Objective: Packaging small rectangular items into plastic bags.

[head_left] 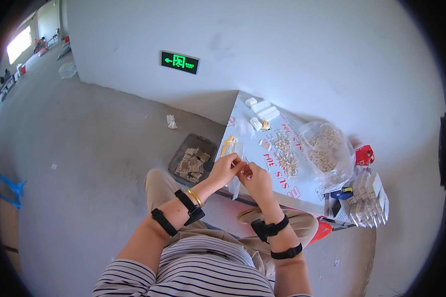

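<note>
My left hand and my right hand meet over the near left edge of a metal-topped table. The fingers of both are pinched together at the tips. Whatever lies between them is too small and covered to make out. Clear plastic shows just under the fingers. Beyond my left hand lie clear bags with yellow print. To the right of the hands, a loose pile of small whitish pieces is spread on the tabletop. A large clear bag farther right holds many similar pieces.
A grey bin of small beige packets stands on the floor left of the table. White blocks lie at the table's far end. Stacked bundles, a blue tool and a red package sit at the right. A wall rises behind.
</note>
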`<state>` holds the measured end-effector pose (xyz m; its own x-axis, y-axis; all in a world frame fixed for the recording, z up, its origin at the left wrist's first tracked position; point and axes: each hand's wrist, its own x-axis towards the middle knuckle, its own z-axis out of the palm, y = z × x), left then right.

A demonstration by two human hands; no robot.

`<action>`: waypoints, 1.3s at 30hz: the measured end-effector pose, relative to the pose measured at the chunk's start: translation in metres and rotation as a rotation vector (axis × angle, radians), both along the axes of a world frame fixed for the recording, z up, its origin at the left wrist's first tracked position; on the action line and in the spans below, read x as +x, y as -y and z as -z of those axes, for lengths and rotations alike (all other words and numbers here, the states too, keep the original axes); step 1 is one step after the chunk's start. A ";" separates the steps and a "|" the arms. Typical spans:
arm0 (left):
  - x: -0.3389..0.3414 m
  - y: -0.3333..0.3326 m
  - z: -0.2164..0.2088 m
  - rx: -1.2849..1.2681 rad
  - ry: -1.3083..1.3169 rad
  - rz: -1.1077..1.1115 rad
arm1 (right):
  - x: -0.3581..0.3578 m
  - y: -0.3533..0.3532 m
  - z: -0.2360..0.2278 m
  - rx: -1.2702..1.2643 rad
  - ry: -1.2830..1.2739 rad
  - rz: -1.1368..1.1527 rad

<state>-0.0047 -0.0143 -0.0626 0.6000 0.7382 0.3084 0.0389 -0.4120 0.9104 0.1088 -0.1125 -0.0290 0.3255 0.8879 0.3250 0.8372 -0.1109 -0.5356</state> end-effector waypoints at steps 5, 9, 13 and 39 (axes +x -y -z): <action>-0.003 -0.011 0.004 -0.082 0.005 0.154 | 0.009 -0.002 0.013 -0.039 -0.174 -0.044; -0.002 -0.016 0.007 -0.061 -0.024 0.184 | 0.020 -0.009 0.028 -0.036 -0.451 -0.122; 0.004 -0.018 0.010 -0.101 -0.012 0.217 | 0.027 -0.011 0.033 -0.056 -0.427 -0.107; 0.018 -0.011 0.005 -0.202 -0.376 0.347 | 0.056 0.022 0.047 -0.020 -0.579 0.065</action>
